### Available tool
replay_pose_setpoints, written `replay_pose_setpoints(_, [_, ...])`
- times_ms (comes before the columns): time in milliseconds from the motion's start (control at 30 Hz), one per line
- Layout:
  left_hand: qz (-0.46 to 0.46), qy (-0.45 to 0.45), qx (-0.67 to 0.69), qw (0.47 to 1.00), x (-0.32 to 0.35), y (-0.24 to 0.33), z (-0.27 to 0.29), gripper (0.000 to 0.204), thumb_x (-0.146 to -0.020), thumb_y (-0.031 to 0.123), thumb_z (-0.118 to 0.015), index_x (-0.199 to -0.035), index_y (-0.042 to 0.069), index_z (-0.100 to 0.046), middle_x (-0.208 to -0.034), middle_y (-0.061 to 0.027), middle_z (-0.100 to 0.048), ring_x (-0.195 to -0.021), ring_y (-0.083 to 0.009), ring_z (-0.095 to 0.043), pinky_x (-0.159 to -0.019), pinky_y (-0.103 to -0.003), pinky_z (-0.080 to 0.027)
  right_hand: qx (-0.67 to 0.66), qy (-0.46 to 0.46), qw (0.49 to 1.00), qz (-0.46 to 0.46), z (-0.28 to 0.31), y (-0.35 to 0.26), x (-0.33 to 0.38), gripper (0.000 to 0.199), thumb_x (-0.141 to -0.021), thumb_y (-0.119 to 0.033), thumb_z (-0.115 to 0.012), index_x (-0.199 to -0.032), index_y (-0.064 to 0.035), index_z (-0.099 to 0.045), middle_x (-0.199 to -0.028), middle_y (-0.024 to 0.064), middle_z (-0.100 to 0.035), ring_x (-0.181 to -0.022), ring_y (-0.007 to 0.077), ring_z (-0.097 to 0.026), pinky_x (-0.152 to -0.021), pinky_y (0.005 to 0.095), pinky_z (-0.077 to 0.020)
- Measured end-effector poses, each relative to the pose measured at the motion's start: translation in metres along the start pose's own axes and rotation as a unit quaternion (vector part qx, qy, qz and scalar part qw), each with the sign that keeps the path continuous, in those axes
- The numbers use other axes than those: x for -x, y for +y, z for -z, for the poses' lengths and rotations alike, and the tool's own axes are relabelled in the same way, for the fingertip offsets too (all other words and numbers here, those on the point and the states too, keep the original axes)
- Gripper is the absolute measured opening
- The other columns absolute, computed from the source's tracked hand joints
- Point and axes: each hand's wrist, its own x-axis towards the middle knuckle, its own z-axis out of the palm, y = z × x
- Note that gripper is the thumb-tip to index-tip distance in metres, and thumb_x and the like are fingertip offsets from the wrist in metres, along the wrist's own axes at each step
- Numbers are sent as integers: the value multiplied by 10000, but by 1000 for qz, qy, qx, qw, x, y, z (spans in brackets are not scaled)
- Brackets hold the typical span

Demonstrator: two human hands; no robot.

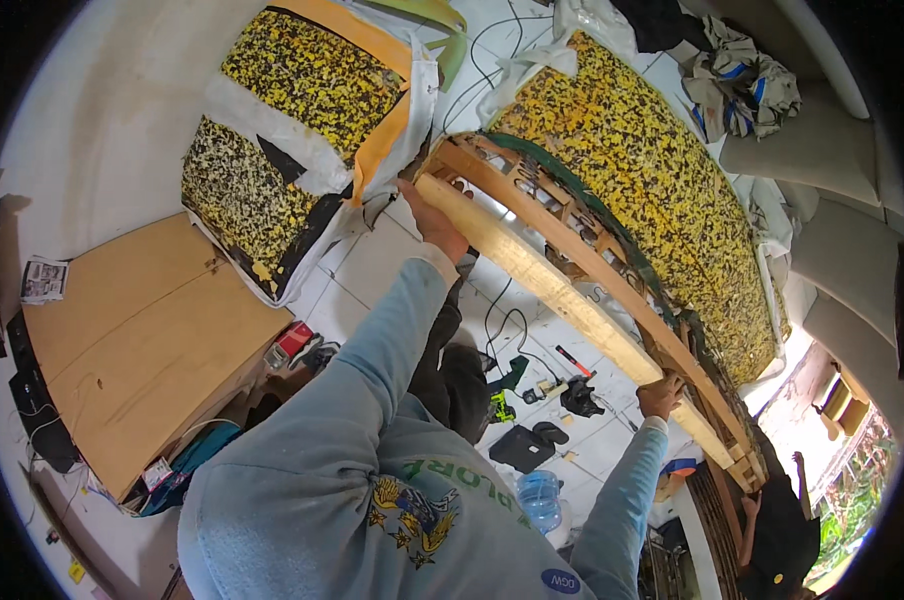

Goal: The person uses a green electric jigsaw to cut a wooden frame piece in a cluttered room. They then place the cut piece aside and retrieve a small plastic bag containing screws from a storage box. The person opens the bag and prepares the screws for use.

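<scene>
A long, pale wooden plank (547, 283) runs slantwise in front of me, from upper left to lower right. My left hand (438, 222) is closed around it near the upper-left end, its fingers partly hidden. Farther along, my right hand (660, 396) grips the same plank, fingers curled over its edge. Beside the plank lies a darker wooden sofa frame (572, 240) with open slats. Yellow and black speckled foam padding (632, 180) covers its far side. At the lower right, a co-worker in black (787, 515) has a hand (750, 510) near the frame's end.
Another foam-padded piece (312, 80) stands at the upper left, above a brown wooden panel (142, 350). On the tiled floor are a green power tool (502, 400), cables, a black case (522, 448) and a blue water jug (540, 498). Crumpled fabric (742, 85) lies at the upper right.
</scene>
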Motion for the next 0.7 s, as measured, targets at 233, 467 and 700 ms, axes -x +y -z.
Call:
replay_pose_setpoints(233, [-43,28,43,998,5,-9,-39,774,-987,803,-278,-1325,167,-564,-1156,-52,-618,-1037,-219,-575,-930,-418,-491,2,-30,999,21,40,-3,-16,1005,-644,-150,-849,-1508,-92,-338,-1549,186,-391,-1465,472,-306,-1206,633,-249])
replay_pose_setpoints(467, [33,37,112,992,-6,-23,-82,1012,-851,948,-319,-1333,91,-559,-1010,-78,-681,-838,-256,-641,-834,-395,-528,272,-85,953,-99,107,-87,-6,973,-852,-533,-675,-1561,25,-309,-1636,248,-311,-1503,451,-297,-1214,625,-245])
replay_pose_setpoints(700, [187,-168,181,951,-11,9,-94,922,-903,861,-394,-1384,95,-572,-1298,-113,-643,-1214,-281,-614,-1046,-519,-470,-101,265,859,427,145,-348,67,414,-844,-87,-608,-1243,25,-601,-1163,281,-640,-1096,469,-594,-1006,520,-452])
